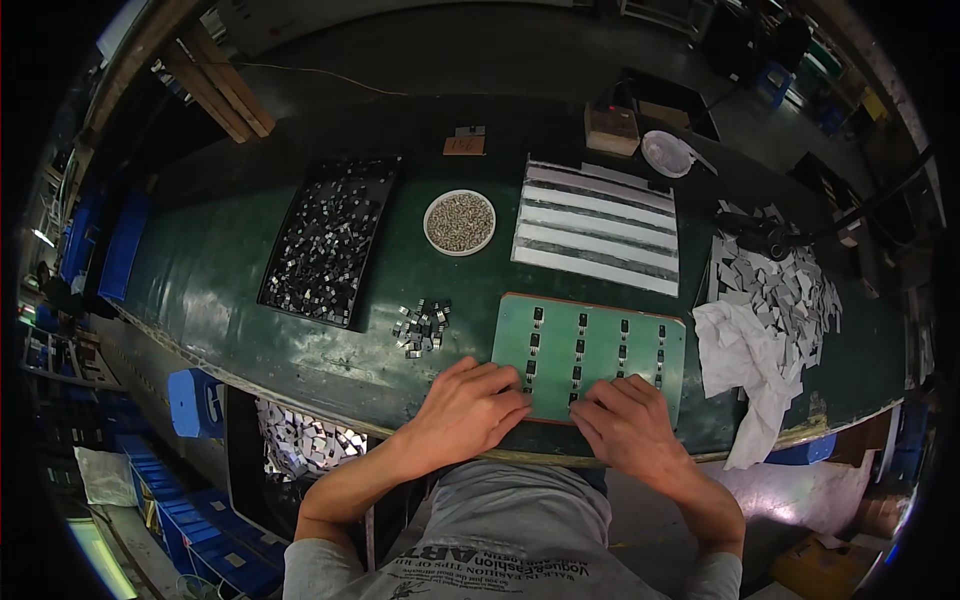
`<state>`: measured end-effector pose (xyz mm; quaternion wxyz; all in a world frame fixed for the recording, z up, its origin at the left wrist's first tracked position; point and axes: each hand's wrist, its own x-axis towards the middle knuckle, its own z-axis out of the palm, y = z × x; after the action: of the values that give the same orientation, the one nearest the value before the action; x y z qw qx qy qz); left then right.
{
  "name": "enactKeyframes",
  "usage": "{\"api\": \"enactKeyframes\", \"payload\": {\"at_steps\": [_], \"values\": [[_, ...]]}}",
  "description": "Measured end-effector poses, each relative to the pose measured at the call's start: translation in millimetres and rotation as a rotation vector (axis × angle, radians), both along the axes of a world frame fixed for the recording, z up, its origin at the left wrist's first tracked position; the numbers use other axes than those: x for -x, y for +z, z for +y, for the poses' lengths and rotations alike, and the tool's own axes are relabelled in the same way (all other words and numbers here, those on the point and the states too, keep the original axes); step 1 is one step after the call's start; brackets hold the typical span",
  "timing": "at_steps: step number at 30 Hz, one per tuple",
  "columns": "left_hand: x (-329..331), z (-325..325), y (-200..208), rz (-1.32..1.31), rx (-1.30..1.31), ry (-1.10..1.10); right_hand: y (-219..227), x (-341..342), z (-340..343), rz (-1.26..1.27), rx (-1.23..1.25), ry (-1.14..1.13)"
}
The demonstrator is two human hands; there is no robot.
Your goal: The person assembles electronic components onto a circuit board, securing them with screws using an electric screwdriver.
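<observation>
A green board (510, 320) lies near the table's front edge, with small black components with metal tabs (583, 320) set on it in rows and columns. My left hand (472, 408) rests at the board's lower left corner, fingers curled together beside a component there; what they pinch, if anything, is hidden. My right hand (632, 425) reaches over the lower edge. Its thumb and forefinger close on a small black component (573, 398) at the foot of the second column. Left of the board sits a loose pile of similar components (422, 327) on the green table (220, 270).
A black tray (362, 250) full of components stands left, beside a round white dish (428, 236) of small metal pieces. Behind the board lies a panel with white strips (600, 212). To the right are a white cloth (735, 350) and a heap of grey flat pieces (790, 290).
</observation>
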<state>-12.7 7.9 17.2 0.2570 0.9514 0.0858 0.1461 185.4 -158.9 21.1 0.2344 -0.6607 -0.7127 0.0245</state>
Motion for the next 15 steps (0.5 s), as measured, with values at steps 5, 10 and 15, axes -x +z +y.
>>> {"api": "enactKeyframes", "payload": {"at_steps": [5,10,15], "values": [[-23,35,12,0.019,0.016,-0.053,10,-12,10,0.098,0.063,0.023],[-113,120,17,-0.154,-0.065,0.100,14,-82,69,0.177,-0.046,-0.291],[-212,186,-9,-0.045,-0.200,0.184,-12,-185,139,-0.012,-0.081,-0.539]]}}
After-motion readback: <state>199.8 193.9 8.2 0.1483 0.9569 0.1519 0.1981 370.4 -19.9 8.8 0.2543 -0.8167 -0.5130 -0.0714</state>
